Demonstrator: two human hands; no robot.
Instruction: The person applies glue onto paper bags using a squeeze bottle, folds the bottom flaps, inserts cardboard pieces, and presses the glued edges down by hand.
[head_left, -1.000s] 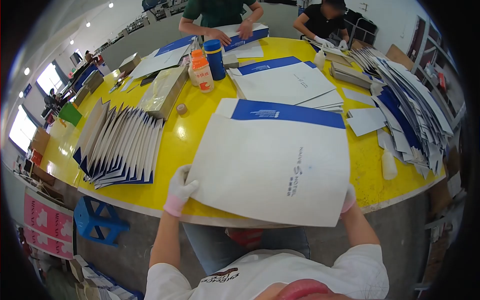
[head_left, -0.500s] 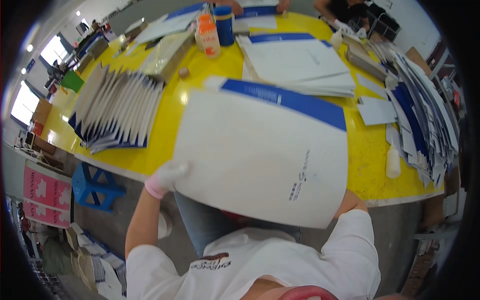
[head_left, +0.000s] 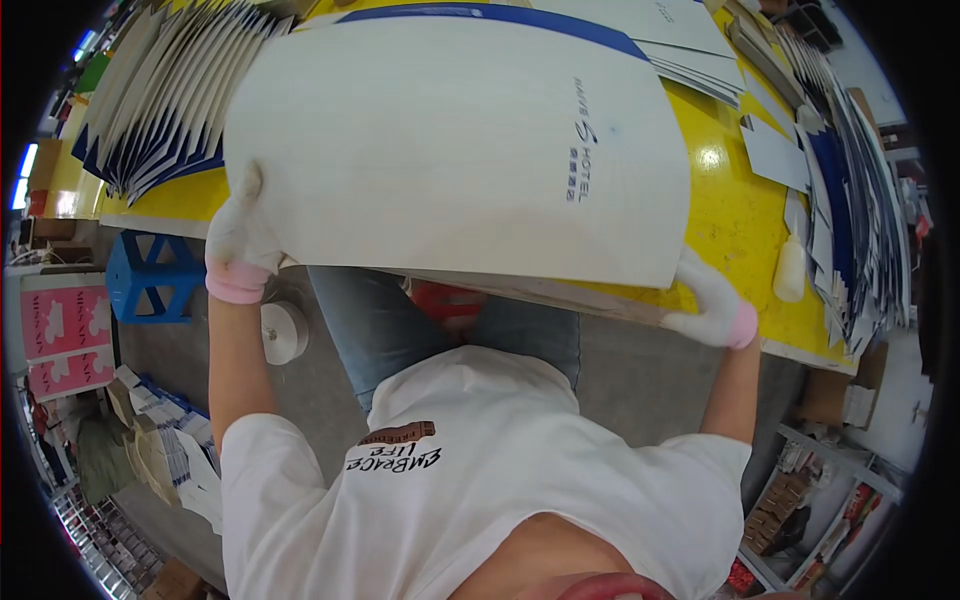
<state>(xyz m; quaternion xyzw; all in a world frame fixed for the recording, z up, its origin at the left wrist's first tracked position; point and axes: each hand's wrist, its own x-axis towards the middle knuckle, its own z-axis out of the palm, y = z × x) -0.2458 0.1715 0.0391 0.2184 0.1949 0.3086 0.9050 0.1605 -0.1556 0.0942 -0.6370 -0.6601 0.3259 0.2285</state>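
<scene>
A large flat white paper bag [head_left: 450,150], with a blue band along its far edge and hotel lettering on the right, spans the space in front of me. My left hand [head_left: 240,228], in a white glove with a pink cuff, grips its near left corner, thumb on top and fingers hidden beneath. At the near right corner is my right hand [head_left: 708,303], gloved the same way. Its fingers reach up by the bag's edge, partly behind it, while the thumb stands apart below, near the table edge.
The yellow table [head_left: 715,215] has a fanned pile of folded bags [head_left: 165,95] at left and flat white bags [head_left: 690,45] behind. At right are a white squeeze bottle [head_left: 790,268], a pale card [head_left: 773,152] and a tall stack [head_left: 850,190]. A blue stool [head_left: 150,278] stands at left.
The bag has come lower and closer to me, turning slightly so its lettering faces up. My right hand, hidden behind it before, now shows at its near right corner. The view has tilted downward.
</scene>
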